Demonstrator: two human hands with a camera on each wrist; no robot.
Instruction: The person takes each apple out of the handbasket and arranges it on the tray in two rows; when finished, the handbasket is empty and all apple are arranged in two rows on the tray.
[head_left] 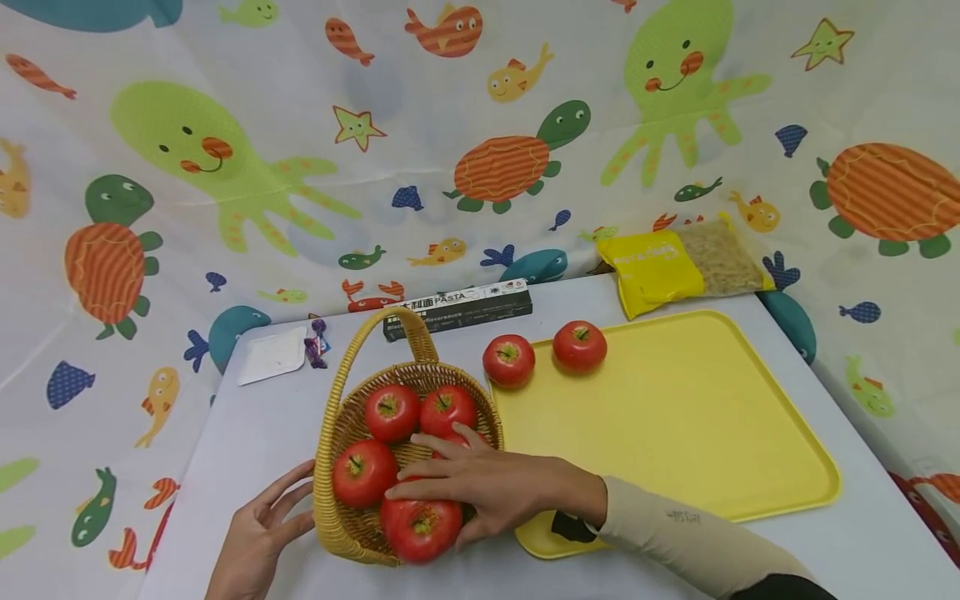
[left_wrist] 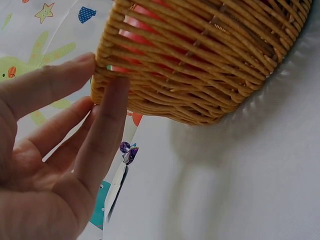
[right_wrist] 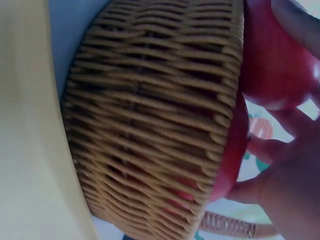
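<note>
The wicker basket [head_left: 333, 517] stands at the near middle of the table, its arched handle rising over several red apples [head_left: 365, 472]. My right hand [head_left: 498, 487] reaches in from the right and grips the nearest apple [head_left: 422, 523], thumb on its near side and fingers across its top. In the right wrist view, this apple [right_wrist: 272, 60] sits above the basket's rim. Another apple is partly hidden under the fingers. On the left, my left hand [head_left: 262, 529] touches the basket's outer side with fairly straight fingers; the left wrist view shows its fingertips against the wicker [left_wrist: 185, 65].
Two apples [head_left: 580, 347] lie by the far left corner of a yellow tray [head_left: 660, 408], right of the basket. Behind stand a black pasta box [head_left: 459, 312] and a yellow pasta bag [head_left: 682, 262]. A white packet [head_left: 272, 357] and purple-wrapped candies [head_left: 317, 343] lie back left.
</note>
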